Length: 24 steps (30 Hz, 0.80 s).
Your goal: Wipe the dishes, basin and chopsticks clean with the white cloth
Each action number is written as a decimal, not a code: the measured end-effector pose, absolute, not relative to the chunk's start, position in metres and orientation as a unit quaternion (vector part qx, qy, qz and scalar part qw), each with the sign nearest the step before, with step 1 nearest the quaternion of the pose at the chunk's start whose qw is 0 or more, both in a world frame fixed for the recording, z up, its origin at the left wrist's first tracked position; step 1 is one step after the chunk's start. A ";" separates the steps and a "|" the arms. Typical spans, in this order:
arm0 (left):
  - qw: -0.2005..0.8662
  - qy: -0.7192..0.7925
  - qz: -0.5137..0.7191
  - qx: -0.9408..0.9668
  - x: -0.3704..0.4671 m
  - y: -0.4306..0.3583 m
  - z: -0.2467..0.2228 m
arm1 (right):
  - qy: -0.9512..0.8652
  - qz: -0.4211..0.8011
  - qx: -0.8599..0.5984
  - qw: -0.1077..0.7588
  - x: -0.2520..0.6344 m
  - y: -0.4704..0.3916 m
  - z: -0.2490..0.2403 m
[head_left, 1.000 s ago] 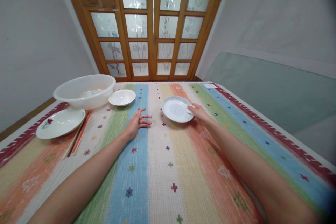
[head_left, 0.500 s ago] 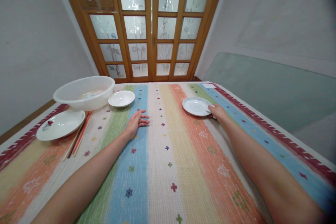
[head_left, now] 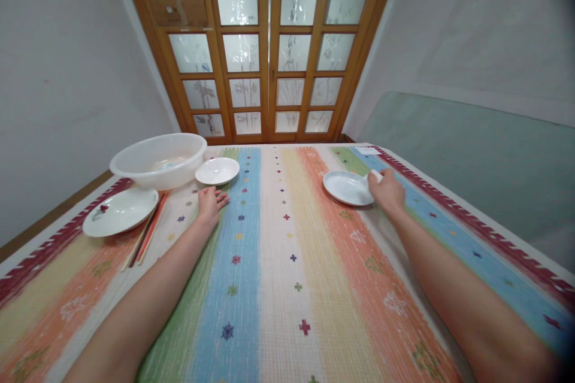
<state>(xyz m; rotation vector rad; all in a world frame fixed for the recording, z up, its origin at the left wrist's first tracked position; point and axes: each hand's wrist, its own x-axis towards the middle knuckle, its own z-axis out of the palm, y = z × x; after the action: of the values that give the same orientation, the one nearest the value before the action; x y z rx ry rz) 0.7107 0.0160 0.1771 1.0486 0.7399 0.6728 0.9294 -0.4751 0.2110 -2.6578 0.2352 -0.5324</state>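
Note:
My right hand point(head_left: 388, 190) is closed at the right rim of a pale plate point(head_left: 348, 188). A small white piece point(head_left: 376, 176) shows at its fingertips; its kind cannot be made out. My left hand point(head_left: 210, 203) holds nothing, fingers loosely apart, just in front of a small white dish point(head_left: 217, 172). Left of that hand lie several chopsticks point(head_left: 147, 230), some red and some pale or dark. Beside them rests a larger white plate point(head_left: 120, 213) with a red flower design.
A wide translucent white basin point(head_left: 157, 161) stands at the back left of the table. A striped cloth point(head_left: 278, 263) covers the tabletop. A small white card point(head_left: 367, 151) lies at the far right corner. Beyond are wooden doors with glass panes point(head_left: 294, 51).
My left hand has moved left, closer to the small dish. My right hand has shifted slightly right and its fingers are curled more; the pale plate stays about where it was.

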 end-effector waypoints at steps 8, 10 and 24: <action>0.721 0.387 0.281 0.502 0.731 0.048 0.187 | -0.203 -0.175 -0.898 0.350 0.868 -0.384 0.211; 0.714 0.400 0.268 0.508 0.737 0.053 0.188 | -0.285 -0.159 -0.872 0.366 0.844 -0.362 0.204; 0.668 0.314 0.332 0.588 0.724 0.044 0.170 | -0.499 -0.196 -0.796 0.282 0.801 -0.302 0.176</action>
<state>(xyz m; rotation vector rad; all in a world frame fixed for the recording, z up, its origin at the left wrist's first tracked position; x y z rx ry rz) 0.7241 0.0435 0.1696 1.3263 0.7082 0.7488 0.8012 -0.3016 0.1757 -2.1310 -1.3365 -0.5245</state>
